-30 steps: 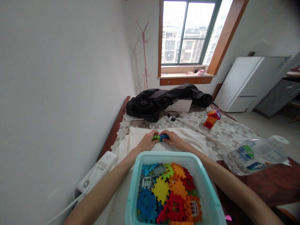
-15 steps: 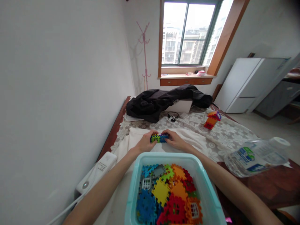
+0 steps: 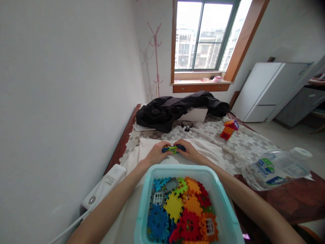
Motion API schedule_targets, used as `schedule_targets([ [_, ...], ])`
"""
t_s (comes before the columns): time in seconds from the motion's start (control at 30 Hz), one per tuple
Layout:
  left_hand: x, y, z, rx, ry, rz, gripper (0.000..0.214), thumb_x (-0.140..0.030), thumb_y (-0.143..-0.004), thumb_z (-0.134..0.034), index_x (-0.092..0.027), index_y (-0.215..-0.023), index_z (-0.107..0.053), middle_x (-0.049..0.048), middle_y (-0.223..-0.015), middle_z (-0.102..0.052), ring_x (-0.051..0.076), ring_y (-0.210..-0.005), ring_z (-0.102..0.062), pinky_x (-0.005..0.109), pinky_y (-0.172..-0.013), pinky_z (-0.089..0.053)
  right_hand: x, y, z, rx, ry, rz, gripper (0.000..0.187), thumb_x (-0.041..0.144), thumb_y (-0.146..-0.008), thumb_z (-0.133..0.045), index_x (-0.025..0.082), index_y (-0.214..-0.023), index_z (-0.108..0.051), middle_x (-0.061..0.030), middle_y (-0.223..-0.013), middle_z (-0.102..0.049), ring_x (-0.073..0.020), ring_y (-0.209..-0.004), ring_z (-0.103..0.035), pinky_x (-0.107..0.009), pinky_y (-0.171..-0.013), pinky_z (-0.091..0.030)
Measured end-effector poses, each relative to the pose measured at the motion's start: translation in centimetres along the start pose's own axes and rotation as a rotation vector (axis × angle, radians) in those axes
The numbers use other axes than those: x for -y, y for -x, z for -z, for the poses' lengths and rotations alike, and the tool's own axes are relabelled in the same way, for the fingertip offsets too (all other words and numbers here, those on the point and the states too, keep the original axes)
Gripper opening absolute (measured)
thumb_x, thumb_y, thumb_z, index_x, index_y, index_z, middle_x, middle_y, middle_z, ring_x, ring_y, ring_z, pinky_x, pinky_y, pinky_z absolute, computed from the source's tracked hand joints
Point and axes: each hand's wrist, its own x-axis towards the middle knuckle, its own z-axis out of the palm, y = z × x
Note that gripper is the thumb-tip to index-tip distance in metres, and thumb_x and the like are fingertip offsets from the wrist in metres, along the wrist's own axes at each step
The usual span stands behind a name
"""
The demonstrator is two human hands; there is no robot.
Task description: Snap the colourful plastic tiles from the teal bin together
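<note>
Both of my hands grip a small assembly of interlocking plastic blocks (image 3: pixel 174 148), blue and green with some yellow, held over the white cloth (image 3: pixel 203 149). My left hand (image 3: pixel 156 153) pinches its left end and my right hand (image 3: pixel 188 151) pinches its right end. Fingers of both hands are closed on it. Just in front of me stands a light blue plastic bin (image 3: pixel 144 203) filled with several coloured waffle blocks (image 3: pixel 185 210): blue, yellow, orange, red and green.
A finished block figure (image 3: pixel 229 129) stands on the lace tablecloth at the right. A clear water bottle (image 3: pixel 276 167) lies at the right. A white power strip (image 3: pixel 105 186) is at the left edge. A black jacket (image 3: pixel 175 110) and headphones (image 3: pixel 187 125) lie behind.
The block assembly between my hands has been turned and lowered slightly; my hands stay at the same spot on the cloth.
</note>
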Motion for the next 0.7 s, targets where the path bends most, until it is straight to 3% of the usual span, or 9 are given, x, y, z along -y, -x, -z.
schedule_targets([
  [0.13, 0.1, 0.1, 0.0, 0.004, -0.010, -0.007, 0.032, -0.019, -0.085, -0.076, -0.020, -0.117, -0.073, 0.0086, -0.113, -0.080, 0.028, -0.105, -0.074, 0.044, -0.102, -0.058, -0.2, 0.1, -0.1, -0.063, 0.037, -0.015, 0.022, 0.023, -0.095, -0.061, 0.022, -0.115, -0.072, -0.0094, -0.109, -0.076, -0.0256, -0.101, -0.070, -0.041, -0.095, -0.054],
  [0.33, 0.6, 0.1, -0.1, -0.012, -0.007, 0.002, 0.035, -0.012, -0.089, -0.064, -0.022, -0.123, -0.070, 0.0086, -0.119, -0.080, 0.029, -0.114, -0.075, 0.045, -0.106, -0.057, -1.0, 0.2, -0.2, -0.215, 0.047, -0.143, 0.017, 0.033, -0.096, -0.063, 0.023, -0.108, -0.068, -0.0054, -0.098, -0.075, -0.0234, -0.088, -0.067, -0.038, -0.087, -0.053],
  [0.53, 0.3, 0.0, -0.1, 0.003, -0.003, 0.001, 0.029, -0.017, -0.092, -0.066, -0.022, -0.121, -0.070, 0.0086, -0.116, -0.081, 0.029, -0.110, -0.075, 0.045, -0.104, -0.057, -1.5, 0.0, -0.4, -0.315, -0.141, -0.220, 0.025, 0.048, -0.099, -0.057, 0.024, -0.105, -0.056, -0.0035, -0.092, -0.065, -0.0212, -0.083, -0.061, -0.034, -0.076, -0.051],
  [0.7, 0.1, 0.0, -0.1, 0.004, -0.015, 0.004, 0.027, -0.019, -0.093, -0.066, -0.021, -0.119, -0.071, 0.0093, -0.115, -0.081, 0.029, -0.108, -0.075, 0.045, -0.102, -0.057, -1.7, 0.0, -0.6, -0.282, -0.296, -0.310, 0.035, 0.056, -0.099, -0.056, 0.026, -0.117, -0.049, 0.0019, -0.079, -0.059, -0.0196, -0.069, -0.057, -0.030, -0.062, -0.047],
])
